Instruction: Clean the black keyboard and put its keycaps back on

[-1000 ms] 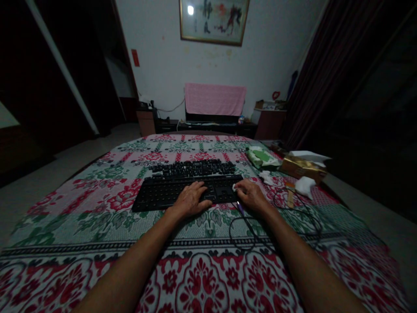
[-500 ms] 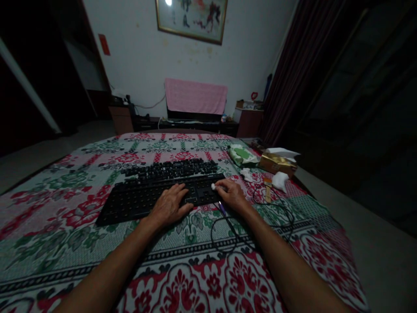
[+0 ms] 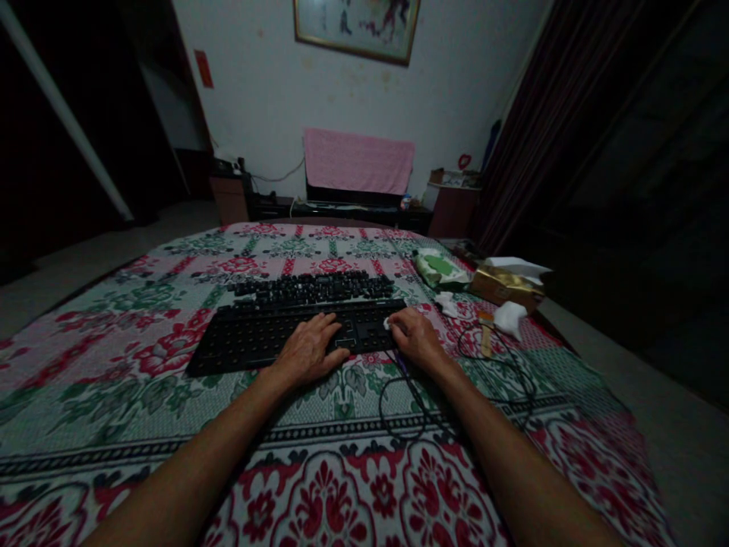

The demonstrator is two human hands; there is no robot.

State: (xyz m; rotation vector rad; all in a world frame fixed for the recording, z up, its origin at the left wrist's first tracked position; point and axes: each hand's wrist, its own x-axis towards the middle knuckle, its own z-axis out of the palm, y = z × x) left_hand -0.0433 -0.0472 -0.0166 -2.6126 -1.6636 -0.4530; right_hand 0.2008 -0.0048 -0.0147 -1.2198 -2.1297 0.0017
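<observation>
A black keyboard frame (image 3: 256, 338) with its keycaps off lies on a flowered cloth (image 3: 319, 471). Behind it sits a heap of loose black keycaps (image 3: 313, 287). My left hand (image 3: 307, 352) rests flat on the keyboard's near right part, fingers stretched out. At the keyboard's right end my right hand (image 3: 414, 337) is closed in a pinch on a small white wad (image 3: 388, 323) that presses against the frame. The black cable (image 3: 410, 403) curls on the cloth under my right forearm.
To the right lie a green wipes pack (image 3: 438, 268), a gold tissue box (image 3: 504, 282), crumpled white tissues (image 3: 509, 318) and a small wooden stick (image 3: 486, 334). A pink cloth (image 3: 358, 161) covers a screen against the far wall. The cloth's right edge drops to the floor.
Both hands stay in place on the keyboard. Only the camera has swung, first right, then back left a little.
</observation>
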